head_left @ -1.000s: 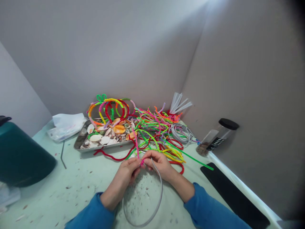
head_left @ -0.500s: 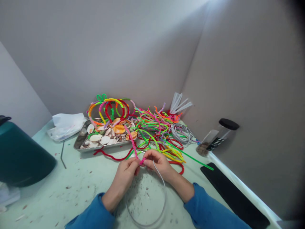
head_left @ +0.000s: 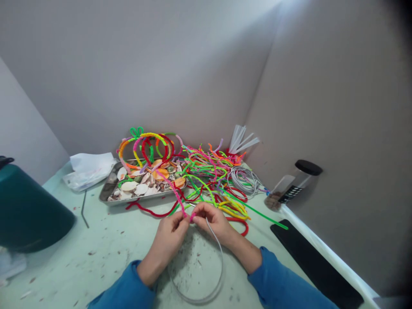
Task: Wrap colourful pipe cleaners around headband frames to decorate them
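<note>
Between my two hands is a pink pipe cleaner (head_left: 178, 198), its free end slanting up and away over the shell tray. My left hand (head_left: 171, 234) pinches it near its lower end. The fingers of my right hand (head_left: 213, 221) are closed around a pink wrapped bit and the end of a grey cord (head_left: 222, 262), which hangs in a loop below both hands. Close to my right fingertips a small metallic tip (head_left: 191, 204) shows. My fingers hide how the pink strand meets the cord.
A metal tray (head_left: 141, 201) of shells holds several colourful wrapped hoops (head_left: 154, 136). Right of it lie a heap of pipe cleaners (head_left: 212, 165) and a grey cord coil (head_left: 243, 180). A green container (head_left: 32, 210) stands left; a black-lidded jar (head_left: 298, 182) and black strip (head_left: 317, 262) are right.
The free end of the pink pipe cleaner has swung left and lower over the tray. Both hands stay nearly in place, still pinching.
</note>
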Demonstrator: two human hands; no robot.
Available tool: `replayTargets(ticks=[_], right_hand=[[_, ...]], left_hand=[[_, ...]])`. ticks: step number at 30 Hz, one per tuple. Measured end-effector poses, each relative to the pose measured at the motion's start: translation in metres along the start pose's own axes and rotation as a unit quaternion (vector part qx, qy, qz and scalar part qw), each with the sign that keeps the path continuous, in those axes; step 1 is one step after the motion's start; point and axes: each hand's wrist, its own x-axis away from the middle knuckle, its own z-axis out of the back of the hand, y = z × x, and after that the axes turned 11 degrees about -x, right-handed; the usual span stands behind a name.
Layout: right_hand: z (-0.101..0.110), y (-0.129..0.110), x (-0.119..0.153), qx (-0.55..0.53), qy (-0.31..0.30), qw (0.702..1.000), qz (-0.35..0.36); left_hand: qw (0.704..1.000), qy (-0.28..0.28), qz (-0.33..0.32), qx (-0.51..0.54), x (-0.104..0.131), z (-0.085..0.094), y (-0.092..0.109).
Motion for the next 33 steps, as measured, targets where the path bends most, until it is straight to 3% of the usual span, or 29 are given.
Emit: replayTargets(ticks=[13, 33], right_hand=[[0.0006, 0.0023, -0.0006, -0.017, 0.011, 1.000, 0.007], [-0.0003, 0.0014, 0.0001, -0.068, 0.011, 0.998, -0.001]], left_hand=[[0.998, -0.007, 0.003, 0.055, -0.0010, -0.0008, 0.0029], [0.986, -0.036, 0.084, 0.140, 0.0001, -0.0033, 0.0021]])
